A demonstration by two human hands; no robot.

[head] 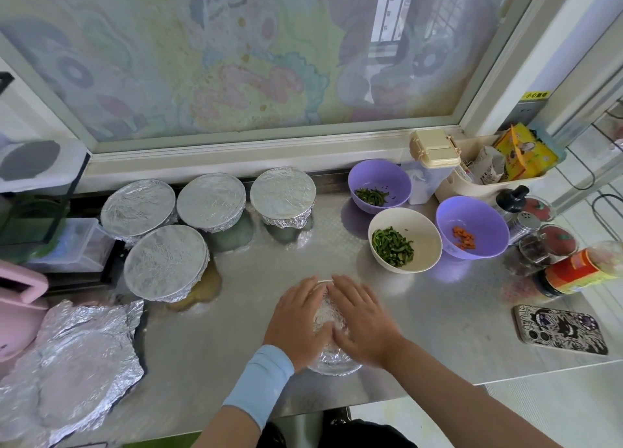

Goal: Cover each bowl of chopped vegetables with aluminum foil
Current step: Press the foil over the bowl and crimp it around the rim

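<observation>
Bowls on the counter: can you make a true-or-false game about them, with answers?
Four foil-covered bowls stand on the left. True.
The left hand and right hand both press on the foil over the near bowl. True.
The white bowl holds carrot pieces. False: it holds chopped green vegetables; the carrot pieces are in a purple bowl.
Every bowl is covered. False: three on the right are open.
The phone lies left of the hands. False: it lies on the right.

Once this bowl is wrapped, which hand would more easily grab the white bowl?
Probably the right hand: the white bowl stands on its side; the left hand would have to cross over.
</observation>
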